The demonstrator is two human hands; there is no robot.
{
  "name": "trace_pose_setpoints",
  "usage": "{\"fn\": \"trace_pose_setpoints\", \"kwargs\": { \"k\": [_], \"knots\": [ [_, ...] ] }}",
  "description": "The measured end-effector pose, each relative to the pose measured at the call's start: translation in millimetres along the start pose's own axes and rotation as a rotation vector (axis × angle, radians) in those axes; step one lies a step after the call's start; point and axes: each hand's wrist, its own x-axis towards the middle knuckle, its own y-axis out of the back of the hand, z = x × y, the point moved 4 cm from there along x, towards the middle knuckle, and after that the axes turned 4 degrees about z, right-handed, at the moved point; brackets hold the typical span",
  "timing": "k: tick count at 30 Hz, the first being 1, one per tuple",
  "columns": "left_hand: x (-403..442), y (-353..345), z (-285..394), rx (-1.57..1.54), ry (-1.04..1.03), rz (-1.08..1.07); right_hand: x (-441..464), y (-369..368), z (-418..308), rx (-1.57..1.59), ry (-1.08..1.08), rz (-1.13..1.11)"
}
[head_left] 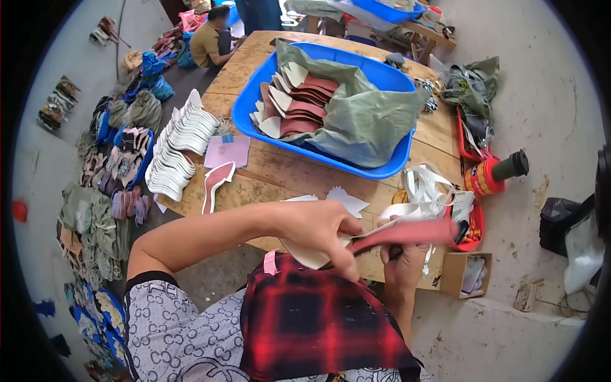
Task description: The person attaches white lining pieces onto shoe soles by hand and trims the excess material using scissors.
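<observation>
Gripped a red shoe-upper piece [414,232] in left hand [315,232] and right hand [405,264], over the near edge of a stained plank tabletop [270,184]; faced a blue plastic tub [382,172] (lined with green sheeting [369,124]), cloth bundles [145,109] to the left.

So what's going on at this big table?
A person is handling a curved red piece in front of a plaid apron. The left hand pinches one end; the right hand is up against it, its grip partly hidden. On the table sits a blue tub with more red and white pieces inside. A row of white pieces lies left of the tub.
</observation>
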Motion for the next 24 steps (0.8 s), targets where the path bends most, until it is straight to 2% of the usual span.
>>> {"fn": "trace_pose_setpoints", "kwargs": {
  "k": [2,3,6,7,10,12,13,14,15,16,17,20,21,24],
  "knots": [
    [-2,3,5,0.197,-0.055,0.004,-8,-3,-1,0.053,-0.070,0.052],
    [-2,3,1,0.253,-0.082,0.001,-12,4,-1,0.018,-0.153,-0.017],
    [5,7,-14,0.376,-0.121,-0.011,-25,3,3,-0.124,-0.118,0.051],
    [8,11,-20,0.415,-0.124,-0.008,-27,-1,4,-0.321,-0.085,0.048],
    [10,18,-31,0.271,-0.229,0.030,-10,17,29,-0.007,-0.171,0.204],
    [10,16,-39,0.177,-0.265,0.041,-5,-31,-2,-0.063,0.029,0.090],
    [10,17,-41,0.224,-0.237,-0.039,8,-20,7,-0.170,-0.064,0.053],
    [9,21,-44,0.280,-0.232,-0.019,20,-4,15,-0.281,-0.150,0.022],
    [10,23,-50,0.336,-0.226,0.000,15,-21,7,-0.338,-0.107,0.093],
    [10,25,-54,0.388,-0.219,0.020,-5,-41,2,-0.172,0.022,0.262],
    [8,30,-54,0.352,-0.189,0.025,3,-30,9,-0.213,0.012,0.131],
    [1,33,-63,0.044,-0.379,0.227,2,-10,20,-0.048,-0.096,-0.125],
    [7,30,-73,0.006,-0.333,0.179,0,-10,20,0.051,-0.149,-0.179],
    [14,22,-81,-0.096,-0.284,0.172,19,-13,46,0.089,-0.058,-0.056]
  ]
}}
